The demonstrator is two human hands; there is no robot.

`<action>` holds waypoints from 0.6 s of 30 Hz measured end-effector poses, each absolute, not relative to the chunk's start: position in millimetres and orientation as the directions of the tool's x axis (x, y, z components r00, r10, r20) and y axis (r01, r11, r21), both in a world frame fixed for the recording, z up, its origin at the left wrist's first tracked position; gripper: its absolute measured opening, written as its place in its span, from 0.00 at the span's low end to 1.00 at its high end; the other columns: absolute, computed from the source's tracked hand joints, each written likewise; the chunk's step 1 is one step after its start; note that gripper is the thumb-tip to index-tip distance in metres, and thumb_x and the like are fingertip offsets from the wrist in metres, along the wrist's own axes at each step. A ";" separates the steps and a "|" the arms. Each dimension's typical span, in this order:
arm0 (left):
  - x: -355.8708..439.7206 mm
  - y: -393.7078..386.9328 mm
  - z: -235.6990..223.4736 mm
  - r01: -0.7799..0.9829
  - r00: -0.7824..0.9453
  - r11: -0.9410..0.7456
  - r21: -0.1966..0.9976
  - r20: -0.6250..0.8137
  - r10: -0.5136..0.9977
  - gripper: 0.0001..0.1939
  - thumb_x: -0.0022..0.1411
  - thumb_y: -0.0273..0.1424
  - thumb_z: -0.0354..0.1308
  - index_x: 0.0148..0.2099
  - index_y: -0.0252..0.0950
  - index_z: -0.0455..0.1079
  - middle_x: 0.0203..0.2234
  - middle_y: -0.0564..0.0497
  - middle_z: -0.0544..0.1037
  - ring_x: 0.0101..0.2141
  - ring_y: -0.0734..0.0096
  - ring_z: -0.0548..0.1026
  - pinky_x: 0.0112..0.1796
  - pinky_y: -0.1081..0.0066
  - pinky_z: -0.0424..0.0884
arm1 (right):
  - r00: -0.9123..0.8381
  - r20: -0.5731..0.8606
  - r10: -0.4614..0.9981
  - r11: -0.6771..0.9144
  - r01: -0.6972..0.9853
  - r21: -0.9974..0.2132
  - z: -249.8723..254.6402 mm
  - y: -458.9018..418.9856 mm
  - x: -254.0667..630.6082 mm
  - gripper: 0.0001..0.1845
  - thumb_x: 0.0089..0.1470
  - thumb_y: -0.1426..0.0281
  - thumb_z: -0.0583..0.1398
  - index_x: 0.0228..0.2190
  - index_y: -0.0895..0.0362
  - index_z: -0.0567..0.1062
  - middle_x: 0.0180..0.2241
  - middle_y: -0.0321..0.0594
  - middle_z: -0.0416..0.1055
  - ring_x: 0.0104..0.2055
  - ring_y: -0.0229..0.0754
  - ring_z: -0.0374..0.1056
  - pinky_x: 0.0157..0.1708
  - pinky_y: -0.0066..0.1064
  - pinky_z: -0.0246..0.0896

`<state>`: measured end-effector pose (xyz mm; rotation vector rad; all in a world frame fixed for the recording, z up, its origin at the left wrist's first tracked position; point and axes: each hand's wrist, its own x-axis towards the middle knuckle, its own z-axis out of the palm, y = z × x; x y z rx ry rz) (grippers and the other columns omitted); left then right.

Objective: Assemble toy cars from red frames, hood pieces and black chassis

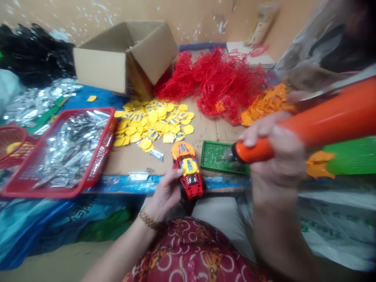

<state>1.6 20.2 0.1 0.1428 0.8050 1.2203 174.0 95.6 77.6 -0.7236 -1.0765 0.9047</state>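
Observation:
A toy car [190,170] with an orange hood, yellow roof and red frame is gripped in my left hand [167,189], just off the table's front edge. My right hand [274,150] is wrapped around an orange power screwdriver [326,117], blurred by motion. The tool's dark tip reaches over a small green basket [216,156], where shiny small metal pieces lie near the tip. Whether the tip touches them, I cannot tell. Beyond the car spreads a pile of yellow plastic pieces [152,119], some bearing blue stickers.
At left stands a red basket [101,156] of silvery packets. An open cardboard box [101,70] is at the back, beside a heap of red plastic frames [220,82]. Orange plastic parts [268,102] lie at right. Black bags [35,55] fill the back left.

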 end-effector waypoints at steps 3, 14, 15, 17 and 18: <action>6.0 19.5 0.1 -0.796 0.146 0.378 0.473 -0.456 0.878 0.31 0.48 0.26 0.67 0.56 0.30 0.67 0.35 0.45 0.83 0.39 0.56 0.81 0.49 0.57 0.74 | 0.200 0.437 0.877 0.481 -0.355 -0.802 99.2 83.9 166.4 0.08 0.45 0.70 0.63 0.21 0.54 0.68 0.22 0.29 0.56 0.19 0.29 0.58 0.25 0.28 0.67; 12.2 18.1 1.0 -0.813 0.177 0.355 0.462 -0.386 0.906 0.29 0.49 0.23 0.66 0.55 0.32 0.69 0.38 0.46 0.83 0.42 0.56 0.81 0.51 0.58 0.72 | 0.036 0.514 0.857 0.475 -0.443 -0.761 96.7 74.5 141.9 0.08 0.51 0.66 0.66 0.26 0.51 0.72 0.22 0.29 0.57 0.17 0.30 0.55 0.23 0.30 0.65; 12.2 18.0 1.3 -0.813 0.175 0.349 0.466 -0.377 0.909 0.29 0.50 0.24 0.65 0.56 0.32 0.68 0.39 0.46 0.83 0.43 0.56 0.80 0.52 0.57 0.72 | 0.022 0.519 0.854 0.475 -0.439 -0.763 95.6 74.9 141.6 0.07 0.51 0.65 0.66 0.27 0.51 0.73 0.22 0.28 0.57 0.17 0.30 0.54 0.24 0.30 0.66; 12.1 17.8 2.0 -0.811 0.167 0.340 0.476 -0.370 0.914 0.31 0.50 0.24 0.66 0.58 0.32 0.67 0.39 0.46 0.83 0.43 0.56 0.81 0.52 0.58 0.71 | -0.003 0.499 0.867 0.445 -0.448 -0.775 94.8 75.0 140.8 0.08 0.50 0.65 0.67 0.27 0.50 0.72 0.22 0.28 0.55 0.17 0.29 0.54 0.25 0.29 0.66; 11.9 17.7 2.1 -0.809 0.162 0.338 0.481 -0.370 0.915 0.32 0.50 0.23 0.66 0.59 0.32 0.67 0.40 0.46 0.83 0.42 0.57 0.81 0.52 0.58 0.71 | 0.001 0.484 0.875 0.431 -0.457 -0.778 95.0 74.7 140.1 0.09 0.49 0.65 0.68 0.26 0.51 0.72 0.22 0.28 0.55 0.17 0.29 0.54 0.25 0.28 0.67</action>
